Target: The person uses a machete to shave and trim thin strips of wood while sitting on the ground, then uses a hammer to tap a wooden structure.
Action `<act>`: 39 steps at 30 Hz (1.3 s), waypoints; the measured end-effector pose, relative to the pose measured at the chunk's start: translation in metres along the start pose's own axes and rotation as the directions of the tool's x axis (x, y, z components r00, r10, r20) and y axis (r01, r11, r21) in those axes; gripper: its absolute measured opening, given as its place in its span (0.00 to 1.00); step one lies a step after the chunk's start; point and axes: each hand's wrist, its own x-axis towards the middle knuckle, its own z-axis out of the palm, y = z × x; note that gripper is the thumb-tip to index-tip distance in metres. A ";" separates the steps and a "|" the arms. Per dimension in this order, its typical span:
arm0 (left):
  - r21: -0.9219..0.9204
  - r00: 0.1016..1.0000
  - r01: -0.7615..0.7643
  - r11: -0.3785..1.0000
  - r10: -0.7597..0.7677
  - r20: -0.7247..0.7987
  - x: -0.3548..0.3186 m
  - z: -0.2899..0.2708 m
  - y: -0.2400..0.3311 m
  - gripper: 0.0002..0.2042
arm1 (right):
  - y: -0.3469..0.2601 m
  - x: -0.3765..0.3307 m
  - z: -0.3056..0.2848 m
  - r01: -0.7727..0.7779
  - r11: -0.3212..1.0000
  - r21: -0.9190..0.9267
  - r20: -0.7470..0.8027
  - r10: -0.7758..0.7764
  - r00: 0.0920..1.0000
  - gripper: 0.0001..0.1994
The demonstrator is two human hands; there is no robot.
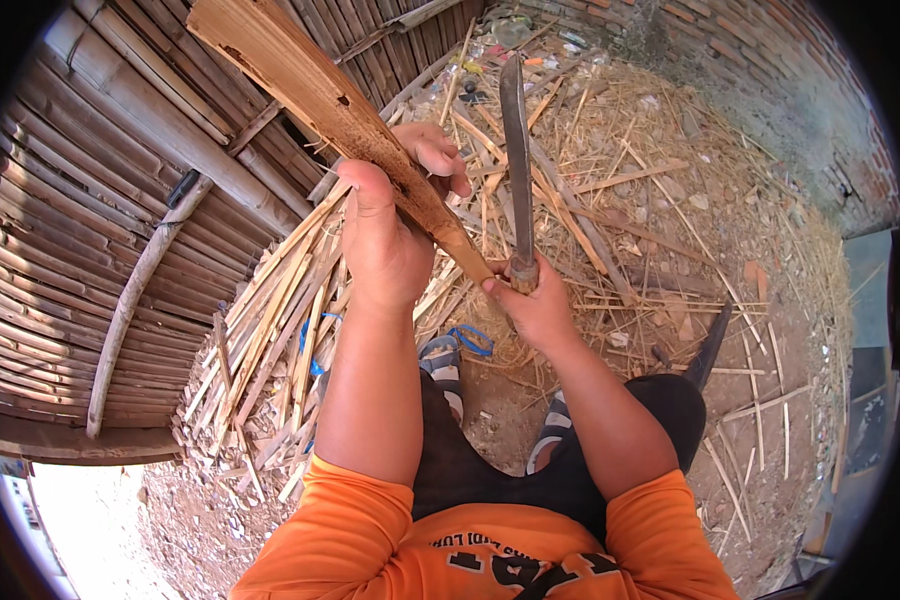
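Both hands are raised before the chest: the left hand [385,235] is clenched around a long brown split bamboo slat [315,95] slanting up-left, while the right hand [535,305] grips the handle of an upright dark-bladed knife [516,150] beside it.

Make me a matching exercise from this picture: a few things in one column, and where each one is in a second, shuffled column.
Things:
1. bamboo slat
2. long knife
3. bundle of split strips
4. bamboo wall

Places:
a. piled on the ground beside the left forearm
b. gripped in the left hand
c. standing at the far left
d. held upright by the right hand

Pairs: 1-b, 2-d, 3-a, 4-c
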 end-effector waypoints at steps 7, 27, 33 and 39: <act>0.463 0.974 -0.002 0.886 0.108 -0.201 -0.001 0.008 -0.022 0.37 | -0.008 0.007 -0.025 0.080 0.990 -0.120 -0.258 -0.109 0.960 0.13; 0.903 0.516 0.373 0.214 -0.857 -0.010 -0.078 0.042 -0.109 0.49 | -0.022 0.031 -0.172 0.455 0.641 0.618 -0.732 0.259 0.630 0.14; 0.734 0.544 0.571 0.368 -0.839 -0.003 -0.078 0.045 -0.119 0.50 | -0.020 0.033 -0.181 0.390 0.539 0.747 -0.649 0.461 0.606 0.16; 0.225 0.581 0.814 0.536 -0.742 -0.334 -0.068 0.051 -0.117 0.49 | -0.018 0.034 -0.184 0.389 0.522 0.759 -0.635 0.458 0.623 0.16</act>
